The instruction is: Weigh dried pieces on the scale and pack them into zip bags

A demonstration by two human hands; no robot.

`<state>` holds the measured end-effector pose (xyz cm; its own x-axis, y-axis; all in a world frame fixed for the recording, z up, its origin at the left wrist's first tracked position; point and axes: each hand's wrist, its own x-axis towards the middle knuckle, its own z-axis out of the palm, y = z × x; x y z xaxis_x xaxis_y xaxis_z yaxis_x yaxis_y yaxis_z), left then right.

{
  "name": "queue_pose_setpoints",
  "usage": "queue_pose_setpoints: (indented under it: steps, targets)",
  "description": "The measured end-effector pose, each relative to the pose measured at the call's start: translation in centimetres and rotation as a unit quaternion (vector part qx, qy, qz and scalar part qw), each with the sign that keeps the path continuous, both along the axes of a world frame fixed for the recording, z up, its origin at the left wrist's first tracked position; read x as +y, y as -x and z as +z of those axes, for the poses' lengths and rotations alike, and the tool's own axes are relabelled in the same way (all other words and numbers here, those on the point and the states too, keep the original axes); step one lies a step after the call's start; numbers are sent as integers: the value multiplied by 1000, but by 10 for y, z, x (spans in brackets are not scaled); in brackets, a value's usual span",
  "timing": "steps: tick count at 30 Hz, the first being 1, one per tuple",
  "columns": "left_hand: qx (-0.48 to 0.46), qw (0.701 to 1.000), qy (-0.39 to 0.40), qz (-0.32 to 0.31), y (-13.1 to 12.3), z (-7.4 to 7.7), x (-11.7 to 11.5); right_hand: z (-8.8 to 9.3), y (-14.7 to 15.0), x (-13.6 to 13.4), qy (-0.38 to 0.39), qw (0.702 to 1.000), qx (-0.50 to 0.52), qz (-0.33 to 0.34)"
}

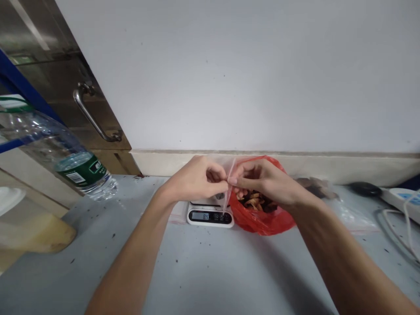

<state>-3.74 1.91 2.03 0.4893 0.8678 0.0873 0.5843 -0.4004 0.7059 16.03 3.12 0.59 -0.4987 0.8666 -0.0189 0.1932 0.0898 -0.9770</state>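
Above a small white digital scale (pixel 210 216), my left hand (pixel 200 179) pinches the edge of a clear plastic bag (pixel 226 201). My right hand (pixel 259 177) pinches the same bag edge, its fingertips meeting those of the left. The scale's display reads what looks like 84, and its plate is mostly hidden behind my left hand and the bag. Just right of the scale, partly under my right hand, an open red plastic bag (pixel 265 223) holds brown dried pieces (pixel 256 202).
A large water bottle (pixel 82 168) and a lidded plastic tub (pixel 36 223) are at the left. Right of the red bag lies another clear bag (pixel 351 214) with brown pieces, then a black object (pixel 365 189) and a white power strip (pixel 405 201) with cables. A white wall (pixel 246 78) rises behind.
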Motion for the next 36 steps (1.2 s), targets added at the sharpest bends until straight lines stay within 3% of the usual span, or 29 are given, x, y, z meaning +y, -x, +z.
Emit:
queue_pose_setpoints:
  steps: [6, 9, 11, 13, 15, 18, 24, 26, 28, 30, 33, 36]
  targets:
    - [-32, 999, 12, 21, -2, 1, 0, 11, 0, -7, -54, 991, -116, -37]
    - [-49, 997, 2, 68, 4, 3, 0, 11, 0, -6, -93, 963, -207, -143]
    - [-60, 992, -13, 108, 8, 4, 0, 8, 1, -3, -166, 931, -230, -230]
    - [-70, 989, -19, 130, 9, 3, 0, 4, 4, -2, -256, 903, -213, -273]
    - [-80, 988, -18, 130, 6, 0, 0, -1, 8, -3, -313, 894, -188, -260]
    - [-93, 989, -25, 110, -2, -4, -3, -8, 13, -5, -332, 899, -195, -210]
    - [-109, 988, -87, 67, -8, 0, -8, -7, 5, -3, -249, 917, -299, -93]
    - [-122, 973, -151, 122, -4, -2, -3, -3, -4, 0, -232, 920, -301, -93]
    - [-146, 946, -193, 217, 1, -8, 5, 0, -15, 3, -235, 927, -275, -97]
    - [-188, 947, -89, 245, 4, -16, 13, 2, -27, 7, -230, 939, -239, -92]
    - [-314, 922, 105, 201, -1, -24, 19, 4, -43, 12, -198, 954, -210, -75]
    - [-393, 883, 139, 217, -11, -21, 19, 5, -61, 15, -173, 966, -188, -45]
